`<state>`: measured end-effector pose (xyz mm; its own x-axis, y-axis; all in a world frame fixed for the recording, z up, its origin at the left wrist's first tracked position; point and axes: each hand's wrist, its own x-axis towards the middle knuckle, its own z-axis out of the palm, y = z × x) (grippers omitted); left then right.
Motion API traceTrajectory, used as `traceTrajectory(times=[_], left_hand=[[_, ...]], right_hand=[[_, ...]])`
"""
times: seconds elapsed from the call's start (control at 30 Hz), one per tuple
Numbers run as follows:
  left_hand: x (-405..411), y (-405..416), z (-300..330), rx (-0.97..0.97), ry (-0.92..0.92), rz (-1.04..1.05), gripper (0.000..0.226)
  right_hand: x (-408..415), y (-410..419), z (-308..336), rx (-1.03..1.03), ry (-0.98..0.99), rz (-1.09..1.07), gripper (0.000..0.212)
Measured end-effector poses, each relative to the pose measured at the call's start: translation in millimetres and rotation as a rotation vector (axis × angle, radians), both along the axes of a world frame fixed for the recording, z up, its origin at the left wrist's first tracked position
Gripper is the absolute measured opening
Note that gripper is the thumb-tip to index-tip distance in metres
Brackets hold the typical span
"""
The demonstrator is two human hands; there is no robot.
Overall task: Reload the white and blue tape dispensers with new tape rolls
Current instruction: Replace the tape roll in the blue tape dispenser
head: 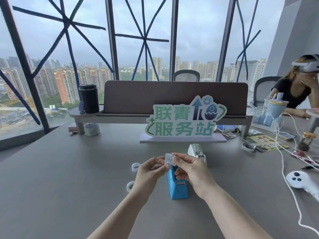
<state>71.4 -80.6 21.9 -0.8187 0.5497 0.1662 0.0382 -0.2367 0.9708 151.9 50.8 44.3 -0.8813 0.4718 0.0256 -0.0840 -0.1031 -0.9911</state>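
Between both hands' fingers (177, 160), tape roll (168, 158)

Your two bare forearms come up from 6 o'clock and converge toward the centre. Your left hand (149, 171) sits at about 9 o'clock of your right hand (191, 169), both raised above the tabletop (69, 178). The fingers of each hand curl inward, thumb and forefinger tips pinching a small roll (168, 158) held between the two hands.

A high-rise office. Mesh office chairs (186, 75) stand behind a grey worktop (69, 178) with a desk divider (172, 94). Taped floor-to-ceiling windows (143, 37) overlook city towers.
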Motion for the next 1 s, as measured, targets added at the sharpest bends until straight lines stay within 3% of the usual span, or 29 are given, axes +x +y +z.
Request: traceTrajectory(times=[0.23,0.57,0.83,1.0], left_hand=[[1.8,3.5,4.7,-0.001,0.01,0.02,0.009],[2.0,3.8,10.2,-0.031,0.097,0.036,0.023],[4.2,5.2,15.5,-0.111,0.194,0.052,0.054],[1.4,3.8,18.1,-0.18,0.265,0.076,0.047]], right_hand=[[-2.8,-1.3,-0.7,-0.06,0.018,-0.031,0.016],[-7.7,2.0,-0.6,-0.063,0.006,-0.088,0.01],[-6.3,-0.2,3.4,-0.258,0.021,-0.119,0.013],[-7.2,-4.2,3.2,-0.22,-0.04,-0.151,0.011]])
